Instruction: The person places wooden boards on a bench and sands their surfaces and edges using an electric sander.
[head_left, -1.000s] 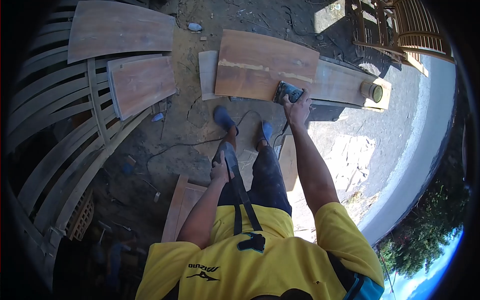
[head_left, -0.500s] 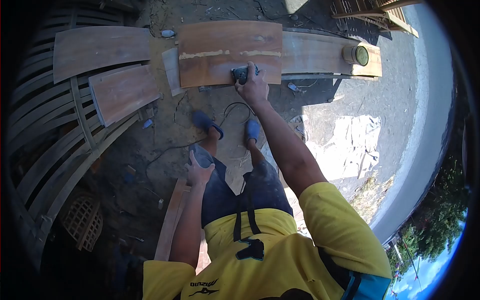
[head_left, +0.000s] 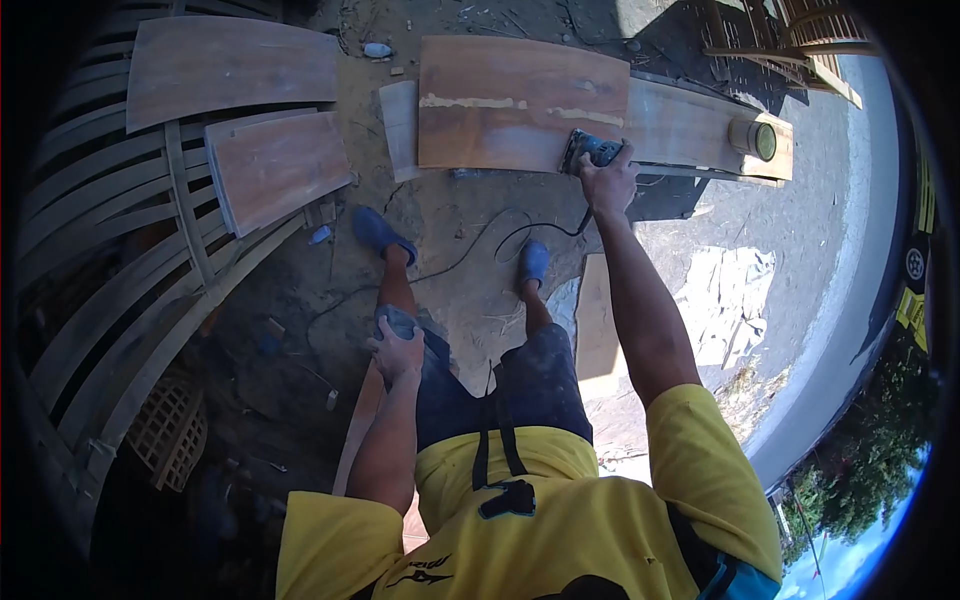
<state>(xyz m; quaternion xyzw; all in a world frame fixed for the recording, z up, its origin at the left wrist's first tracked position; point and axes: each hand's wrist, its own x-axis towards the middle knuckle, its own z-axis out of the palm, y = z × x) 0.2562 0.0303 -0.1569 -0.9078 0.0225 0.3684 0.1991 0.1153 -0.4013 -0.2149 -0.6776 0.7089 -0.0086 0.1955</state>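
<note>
My right hand [head_left: 610, 182] is wrapped round a dark teal power sander [head_left: 588, 150], whose pad rests on the near right part of a brown wooden panel [head_left: 500, 100]. Pale filler strips run across this panel, and a whitish dusty patch shows near its front edge. From the sander a black cable [head_left: 510, 236] loops over the ground. My left hand [head_left: 398, 350] rests on my left knee, fingers apart, with nothing visible in it. Beneath the panel's right end lies a long pale board [head_left: 685, 125] bearing an open can [head_left: 752, 140].
Slatted wooden furniture [head_left: 100, 200] at the left carries a large panel [head_left: 230, 65] and a stack of smaller ones [head_left: 280, 168]. A slatted wooden piece [head_left: 800, 40] stands at the top right. White sheeting [head_left: 725, 300] and a brown board [head_left: 597, 325] lie on the ground.
The view has shifted back and forth. My right hand has moved the sander left along the panel, then back right towards its right end. My left leg has stepped outward, with my left hand on its knee.
</note>
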